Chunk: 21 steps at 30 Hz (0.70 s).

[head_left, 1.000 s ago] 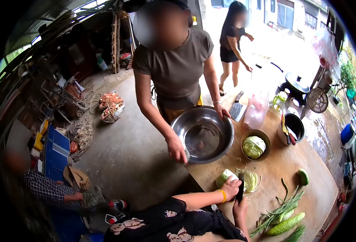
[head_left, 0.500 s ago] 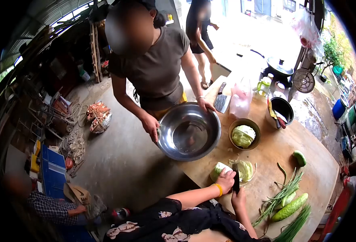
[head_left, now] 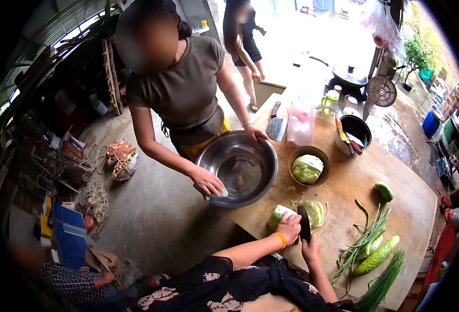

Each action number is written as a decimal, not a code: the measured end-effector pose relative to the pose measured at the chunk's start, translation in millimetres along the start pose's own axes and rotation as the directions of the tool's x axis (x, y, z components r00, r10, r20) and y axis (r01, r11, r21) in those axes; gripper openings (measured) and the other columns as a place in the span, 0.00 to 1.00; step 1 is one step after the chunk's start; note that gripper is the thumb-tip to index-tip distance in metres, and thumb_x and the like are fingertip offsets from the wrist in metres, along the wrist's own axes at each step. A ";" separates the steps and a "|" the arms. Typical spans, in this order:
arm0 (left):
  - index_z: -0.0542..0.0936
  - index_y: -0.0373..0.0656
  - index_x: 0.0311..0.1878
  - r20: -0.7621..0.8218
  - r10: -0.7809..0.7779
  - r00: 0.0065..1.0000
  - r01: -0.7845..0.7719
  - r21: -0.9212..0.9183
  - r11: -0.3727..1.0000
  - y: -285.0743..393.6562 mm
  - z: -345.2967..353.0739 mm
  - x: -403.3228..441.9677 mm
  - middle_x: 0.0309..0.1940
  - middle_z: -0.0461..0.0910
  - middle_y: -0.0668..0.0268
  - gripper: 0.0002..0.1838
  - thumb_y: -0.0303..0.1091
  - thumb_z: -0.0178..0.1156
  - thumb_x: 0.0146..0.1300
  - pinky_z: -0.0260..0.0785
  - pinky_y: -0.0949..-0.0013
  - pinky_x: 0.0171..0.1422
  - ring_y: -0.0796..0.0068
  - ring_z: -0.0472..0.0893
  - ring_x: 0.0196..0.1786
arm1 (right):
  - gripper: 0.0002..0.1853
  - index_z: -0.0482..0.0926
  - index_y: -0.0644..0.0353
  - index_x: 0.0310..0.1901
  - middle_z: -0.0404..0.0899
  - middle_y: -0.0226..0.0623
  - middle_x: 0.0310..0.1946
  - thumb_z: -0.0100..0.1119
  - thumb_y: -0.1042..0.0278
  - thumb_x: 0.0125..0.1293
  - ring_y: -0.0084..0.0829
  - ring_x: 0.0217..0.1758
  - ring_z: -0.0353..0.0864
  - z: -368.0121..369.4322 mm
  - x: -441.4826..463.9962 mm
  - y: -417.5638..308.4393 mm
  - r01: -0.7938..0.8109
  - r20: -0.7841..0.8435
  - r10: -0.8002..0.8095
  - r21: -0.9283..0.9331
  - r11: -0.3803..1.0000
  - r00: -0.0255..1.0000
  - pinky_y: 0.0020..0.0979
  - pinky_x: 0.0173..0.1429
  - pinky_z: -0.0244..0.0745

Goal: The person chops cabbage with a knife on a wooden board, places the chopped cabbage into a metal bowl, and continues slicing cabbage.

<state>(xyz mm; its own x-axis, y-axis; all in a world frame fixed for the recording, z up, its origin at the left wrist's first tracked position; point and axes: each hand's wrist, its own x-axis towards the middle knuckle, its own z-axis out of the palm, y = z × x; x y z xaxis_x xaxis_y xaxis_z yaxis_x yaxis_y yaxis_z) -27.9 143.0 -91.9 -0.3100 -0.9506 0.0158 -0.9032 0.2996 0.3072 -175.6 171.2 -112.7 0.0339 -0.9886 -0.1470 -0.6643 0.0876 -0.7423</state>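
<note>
My left hand (head_left: 289, 230), with a yellow band at the wrist, presses its curled fingers on a cut piece of cabbage (head_left: 278, 216) on the wooden table. In my right hand (head_left: 311, 248), closed around the handle, is a knife (head_left: 305, 221) with a dark blade. The blade stands right beside my left fingers, between the cabbage piece and a heap of cut cabbage (head_left: 317, 213). How deep the edge sits in the cabbage is hidden. Just beyond, a bowl (head_left: 327, 174) holds more cabbage (head_left: 307, 169).
Across the table a person (head_left: 188, 78) handles a large steel basin (head_left: 271, 182), a cloth (head_left: 218, 193) under one hand. A cleaver (head_left: 277, 126) lies near a plastic bag (head_left: 300, 122) and a dark pot (head_left: 356, 130). Cucumbers (head_left: 376, 255) and long beans (head_left: 364, 239) lie at right.
My view has shifted slightly. The knife blade has tilted beside my left hand. The person opposite has moved one hand from the basin's rim to its near side, with a cloth showing.
</note>
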 end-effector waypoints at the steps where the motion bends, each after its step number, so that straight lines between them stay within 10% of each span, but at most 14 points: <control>1: 0.78 0.42 0.31 -0.018 -0.002 1.000 0.002 -0.014 1.000 -1.6 3.5 1.5 0.50 0.68 0.63 0.10 0.34 0.56 0.44 0.43 0.51 0.66 0.64 0.62 0.58 | 0.13 0.66 0.66 0.31 0.72 0.55 0.24 0.59 0.68 0.51 0.54 0.30 0.73 2.6 0.4 3.3 0.047 -0.052 -0.045 0.031 0.998 0.998 0.43 0.32 0.66; 11: 0.75 0.36 0.39 -0.187 0.023 0.982 -0.058 -0.184 0.981 -17.2 5.5 8.6 0.44 0.70 0.55 0.16 0.34 0.54 0.46 0.60 0.61 0.56 0.60 0.68 0.50 | 0.13 0.70 0.63 0.41 0.75 0.47 0.25 0.55 0.71 0.55 0.43 0.29 0.75 16.2 5.2 33.4 0.097 -0.028 -0.093 0.200 0.975 0.995 0.39 0.34 0.70; 16: 0.70 0.38 0.19 -0.427 -0.124 0.896 -0.090 -0.448 0.889 -31.4 -34.6 13.4 0.22 0.71 0.55 0.05 0.25 0.56 0.44 0.65 0.61 0.33 0.58 0.72 0.27 | 0.14 0.69 0.65 0.42 0.75 0.52 0.31 0.56 0.69 0.55 0.42 0.34 0.76 6.6 -1.5 20.1 -0.004 0.032 0.000 0.131 0.991 0.999 0.36 0.38 0.69; 19: 0.72 0.37 0.23 -0.164 -0.463 0.871 0.234 -0.690 0.685 -54.5 -36.4 6.3 0.25 0.75 0.58 0.08 0.30 0.59 0.51 0.71 0.68 0.33 0.65 0.76 0.27 | 0.13 0.67 0.62 0.39 0.74 0.57 0.31 0.56 0.66 0.55 0.55 0.38 0.73 -4.0 -8.9 0.5 -0.132 0.082 0.121 0.149 0.980 0.989 0.43 0.38 0.68; 21: 0.72 0.39 0.26 0.205 -0.594 0.778 0.413 -0.879 0.238 -54.2 -51.7 1.8 0.25 0.75 0.64 0.07 0.30 0.58 0.54 0.72 0.71 0.32 0.72 0.76 0.27 | 0.14 0.67 0.63 0.39 0.74 0.56 0.29 0.56 0.67 0.54 0.55 0.36 0.73 -2.4 -6.2 1.2 -0.088 0.052 0.082 0.136 0.987 0.995 0.43 0.38 0.68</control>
<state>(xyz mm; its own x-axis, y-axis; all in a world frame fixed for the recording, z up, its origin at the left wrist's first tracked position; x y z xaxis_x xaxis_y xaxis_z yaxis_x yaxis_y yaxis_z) 35.9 120.8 -59.3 0.2340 -0.9011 -0.3651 -0.0823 -0.3925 0.9161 -178.4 177.1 -111.0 0.0182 -0.9704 -0.2409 -0.5569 0.1903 -0.8085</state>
